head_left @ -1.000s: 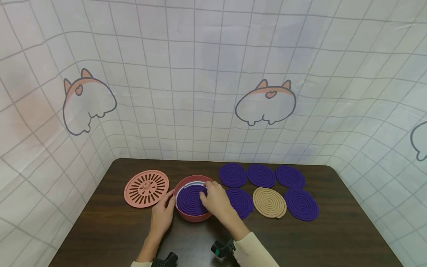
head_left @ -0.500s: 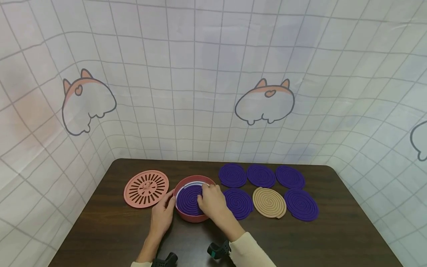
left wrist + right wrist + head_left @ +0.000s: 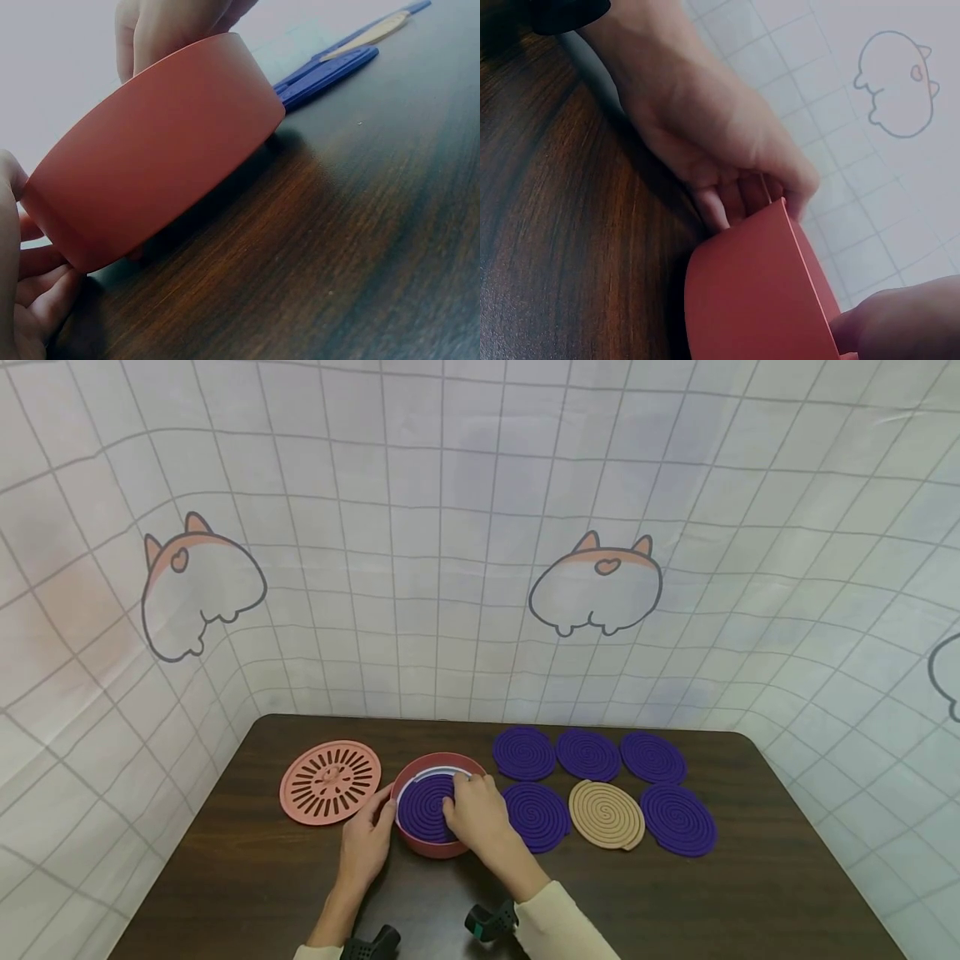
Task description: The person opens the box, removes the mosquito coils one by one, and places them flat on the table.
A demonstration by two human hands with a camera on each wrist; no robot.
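Observation:
A round red box (image 3: pixel 441 852) stands on the table with a purple mosquito coil (image 3: pixel 426 810) lying inside it, and a white ring shows along the inner far wall. My left hand (image 3: pixel 366 843) grips the box's left side, with the thumb near the rim and fingers low on the wall in the left wrist view. Over the coil's right part, my right hand (image 3: pixel 480 814) reaches into the box with bent fingers; its thumb is over the coil. The box wall (image 3: pixel 165 142) and the hand hide the right fingertips, so their hold on the coil cannot be made out.
A pink slotted lid (image 3: pixel 330 782) lies left of the box. To the right, several purple coils (image 3: pixel 523 754) lie flat in two rows around one tan coil (image 3: pixel 606 815). A white grid-patterned curtain (image 3: pixel 450 568) hangs behind the dark wooden table (image 3: pixel 675 902).
My right hand has shifted slightly left over the coil, its fingers drawing closer together, then stayed in place. The left hand and the box have not visibly moved.

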